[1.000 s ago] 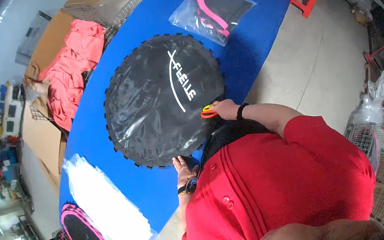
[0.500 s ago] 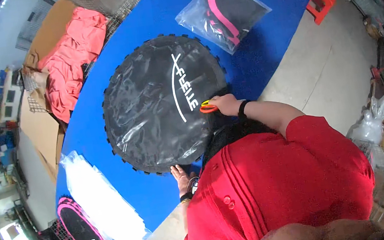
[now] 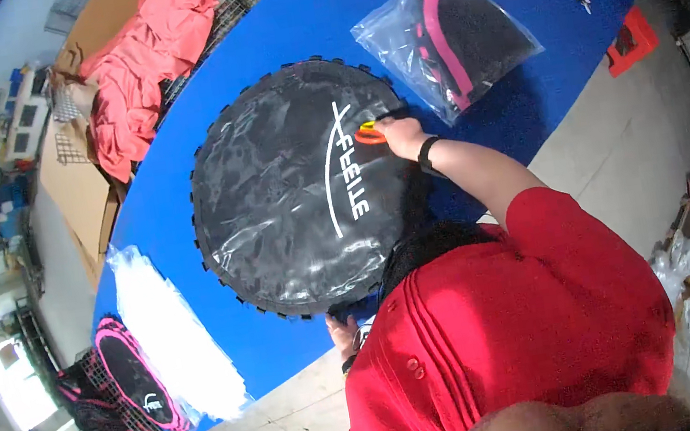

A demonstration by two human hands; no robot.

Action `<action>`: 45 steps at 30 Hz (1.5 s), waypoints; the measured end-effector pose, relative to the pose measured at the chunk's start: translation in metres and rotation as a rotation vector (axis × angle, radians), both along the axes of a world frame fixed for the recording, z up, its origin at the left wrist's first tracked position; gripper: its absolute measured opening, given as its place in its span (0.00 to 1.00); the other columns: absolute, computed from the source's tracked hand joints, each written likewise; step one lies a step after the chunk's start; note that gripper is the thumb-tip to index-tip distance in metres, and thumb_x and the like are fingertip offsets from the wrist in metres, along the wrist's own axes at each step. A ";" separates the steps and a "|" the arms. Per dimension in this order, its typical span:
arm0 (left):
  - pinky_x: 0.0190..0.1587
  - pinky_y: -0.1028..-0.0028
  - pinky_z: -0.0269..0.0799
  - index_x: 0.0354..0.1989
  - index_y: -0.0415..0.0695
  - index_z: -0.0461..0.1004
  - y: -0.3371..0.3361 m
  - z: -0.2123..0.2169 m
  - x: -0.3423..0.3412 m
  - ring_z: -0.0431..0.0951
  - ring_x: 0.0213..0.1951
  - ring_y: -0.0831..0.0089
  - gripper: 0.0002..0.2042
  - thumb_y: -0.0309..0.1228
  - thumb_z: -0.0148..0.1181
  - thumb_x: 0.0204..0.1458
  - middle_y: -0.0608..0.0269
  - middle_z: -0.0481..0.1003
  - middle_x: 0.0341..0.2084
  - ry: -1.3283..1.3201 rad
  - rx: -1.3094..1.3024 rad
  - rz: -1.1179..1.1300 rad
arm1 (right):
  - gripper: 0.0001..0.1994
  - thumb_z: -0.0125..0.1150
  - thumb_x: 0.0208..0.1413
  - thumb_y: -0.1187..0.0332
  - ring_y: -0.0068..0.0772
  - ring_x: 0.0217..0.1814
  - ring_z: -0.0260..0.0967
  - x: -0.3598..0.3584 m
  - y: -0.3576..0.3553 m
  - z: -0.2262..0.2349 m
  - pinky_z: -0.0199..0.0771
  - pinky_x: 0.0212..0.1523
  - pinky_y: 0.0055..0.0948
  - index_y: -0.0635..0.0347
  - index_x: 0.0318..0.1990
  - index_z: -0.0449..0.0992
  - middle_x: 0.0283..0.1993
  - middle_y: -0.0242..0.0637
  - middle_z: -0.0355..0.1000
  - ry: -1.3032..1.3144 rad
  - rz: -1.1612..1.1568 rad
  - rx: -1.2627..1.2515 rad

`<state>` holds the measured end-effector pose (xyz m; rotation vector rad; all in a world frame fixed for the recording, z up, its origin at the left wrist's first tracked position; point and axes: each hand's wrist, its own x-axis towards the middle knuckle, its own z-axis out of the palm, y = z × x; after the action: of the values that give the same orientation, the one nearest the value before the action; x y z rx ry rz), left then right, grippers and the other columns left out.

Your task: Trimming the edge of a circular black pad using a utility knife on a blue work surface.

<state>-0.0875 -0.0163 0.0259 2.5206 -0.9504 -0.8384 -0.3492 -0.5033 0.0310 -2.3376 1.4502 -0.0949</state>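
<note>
Right hand (image 3: 405,136), gripping orange-yellow loop-handled tool (image 3: 369,132), shifted from black mat (image 3: 279,194)'s 4 o'clock to 2. Loops point 9; long axis 9–3. Left hand (image 3: 344,334) at mat's 6, grip unclear.

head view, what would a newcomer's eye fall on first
A big glossy black round mat lies centrally on the blue table. At its right edge, the right hand holds what look like orange-handled scissors. A clear bag with pink-and-black contents lies upper right.
</note>
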 end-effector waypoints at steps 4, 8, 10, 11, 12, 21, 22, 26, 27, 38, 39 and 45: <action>0.26 0.70 0.75 0.48 0.38 0.66 -0.014 0.004 -0.014 0.76 0.20 0.69 0.24 0.37 0.70 0.48 0.59 0.78 0.21 0.414 0.022 0.583 | 0.16 0.44 0.62 0.72 0.47 0.46 0.78 0.003 -0.021 -0.004 0.78 0.42 0.44 0.53 0.52 0.75 0.50 0.44 0.76 -0.015 0.005 -0.121; 0.30 0.68 0.77 0.37 0.51 0.73 -0.022 -0.005 -0.013 0.82 0.27 0.75 0.17 0.43 0.74 0.46 0.74 0.81 0.23 0.312 0.245 0.136 | 0.16 0.41 0.66 0.66 0.47 0.45 0.79 0.001 -0.015 -0.006 0.78 0.43 0.46 0.53 0.52 0.75 0.46 0.44 0.77 -0.031 -0.003 -0.144; 0.32 0.66 0.79 0.37 0.48 0.73 -0.025 -0.017 -0.014 0.84 0.31 0.71 0.15 0.42 0.70 0.50 0.68 0.82 0.25 0.360 0.176 0.039 | 0.16 0.40 0.66 0.66 0.47 0.45 0.79 -0.003 -0.009 -0.003 0.78 0.43 0.46 0.53 0.51 0.76 0.46 0.44 0.77 -0.032 0.027 -0.105; 0.34 0.65 0.81 0.38 0.45 0.72 -0.027 -0.022 -0.006 0.85 0.35 0.67 0.14 0.41 0.66 0.55 0.62 0.83 0.26 0.358 0.047 -0.126 | 0.16 0.40 0.66 0.67 0.48 0.45 0.78 -0.005 -0.006 -0.002 0.78 0.43 0.46 0.53 0.51 0.76 0.46 0.44 0.77 -0.067 -0.002 -0.142; 0.34 0.65 0.81 0.38 0.45 0.72 -0.026 -0.026 -0.008 0.85 0.35 0.67 0.14 0.41 0.66 0.55 0.62 0.83 0.26 0.358 0.042 -0.131 | 0.15 0.40 0.65 0.67 0.48 0.45 0.78 -0.008 -0.002 0.000 0.78 0.44 0.46 0.53 0.50 0.76 0.45 0.44 0.77 -0.073 -0.004 -0.117; 0.35 0.49 0.84 0.45 0.33 0.63 -0.040 -0.025 0.025 0.83 0.33 0.45 0.11 0.31 0.45 0.66 0.40 0.76 0.36 1.121 -0.437 0.838 | 0.16 0.39 0.67 0.64 0.52 0.51 0.76 -0.036 0.046 0.006 0.75 0.50 0.46 0.54 0.52 0.75 0.50 0.49 0.76 0.078 0.076 0.062; 0.32 0.47 0.84 0.46 0.33 0.63 -0.041 -0.029 0.037 0.82 0.29 0.46 0.11 0.30 0.45 0.66 0.39 0.76 0.33 1.095 -0.473 0.919 | 0.16 0.41 0.66 0.65 0.52 0.50 0.76 -0.037 0.054 0.008 0.76 0.49 0.46 0.54 0.53 0.74 0.49 0.49 0.76 0.117 0.146 0.095; 0.32 0.46 0.83 0.46 0.35 0.64 -0.014 -0.046 0.100 0.82 0.29 0.45 0.10 0.28 0.45 0.61 0.41 0.76 0.28 0.830 -0.423 0.699 | 0.18 0.50 0.58 0.69 0.49 0.42 0.78 -0.039 0.109 0.024 0.78 0.40 0.45 0.51 0.56 0.73 0.43 0.45 0.77 0.089 0.364 0.028; 0.32 0.44 0.83 0.47 0.36 0.64 -0.003 -0.050 0.113 0.82 0.30 0.44 0.10 0.28 0.45 0.60 0.41 0.76 0.27 0.623 -0.353 0.480 | 0.19 0.50 0.58 0.70 0.50 0.41 0.78 -0.041 0.124 0.029 0.78 0.39 0.45 0.51 0.56 0.73 0.41 0.45 0.77 0.072 0.365 -0.009; 0.65 0.51 0.60 0.56 0.35 0.68 -0.028 -0.038 0.100 0.65 0.60 0.41 0.24 0.30 0.63 0.51 0.34 0.67 0.55 -0.213 -0.407 0.029 | 0.19 0.52 0.56 0.70 0.48 0.48 0.77 -0.032 0.164 0.048 0.78 0.43 0.46 0.48 0.55 0.75 0.50 0.43 0.76 -0.089 0.383 0.107; 0.70 0.51 0.54 0.62 0.38 0.65 -0.034 -0.033 0.075 0.58 0.67 0.39 0.28 0.31 0.63 0.51 0.33 0.62 0.62 -0.359 -0.394 -0.128 | 0.19 0.52 0.56 0.70 0.48 0.48 0.77 -0.035 0.159 0.044 0.78 0.43 0.46 0.48 0.55 0.75 0.50 0.43 0.76 -0.100 0.390 0.112; 0.71 0.43 0.48 0.73 0.54 0.54 -0.045 0.004 -0.011 0.46 0.72 0.35 0.39 0.35 0.66 0.51 0.35 0.45 0.72 -0.056 0.015 -0.426 | 0.17 0.48 0.60 0.69 0.48 0.43 0.78 -0.045 0.129 0.022 0.79 0.40 0.43 0.49 0.55 0.75 0.51 0.44 0.76 -0.016 0.304 -0.088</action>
<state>-0.0989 -0.0612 0.0296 2.3980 -1.5387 -0.8928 -0.3940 -0.3746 0.0529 -2.5930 1.0873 -0.0950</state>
